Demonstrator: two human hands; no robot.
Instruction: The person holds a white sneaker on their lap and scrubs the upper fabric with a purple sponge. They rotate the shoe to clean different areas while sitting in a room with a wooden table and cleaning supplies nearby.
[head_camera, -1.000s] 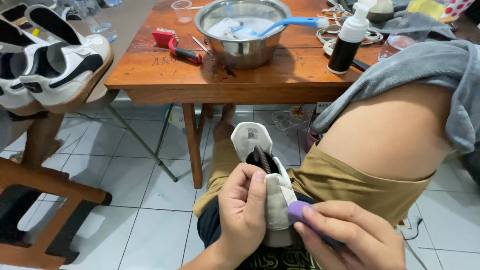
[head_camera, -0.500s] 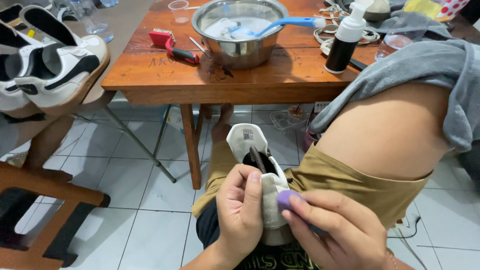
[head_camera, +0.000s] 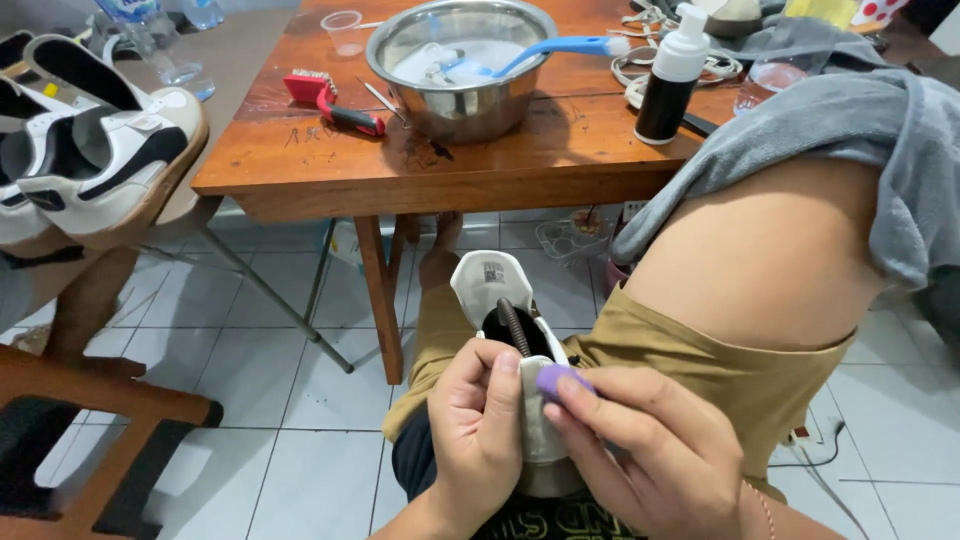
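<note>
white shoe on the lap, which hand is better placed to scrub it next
Right, probably: the right hand already presses the purple tool against the white shoe, while the left hand grips and steadies it.

Brown wooden table (head_camera: 300, 170), scratched and scribbled on top. Carries a steel bowl (head_camera: 480, 110) of sudsy water with a blue-handled brush (head_camera: 545, 52) resting inside, a red-handled brush (head_camera: 330, 105) just left of it, a clear plastic cup (head_camera: 345, 32) behind, a black foam-pump bottle (head_camera: 672, 85) to the right, then coiled white cord (head_camera: 640, 75), possibly laces. Stands on white tiled floor (head_camera: 250, 400).
</note>
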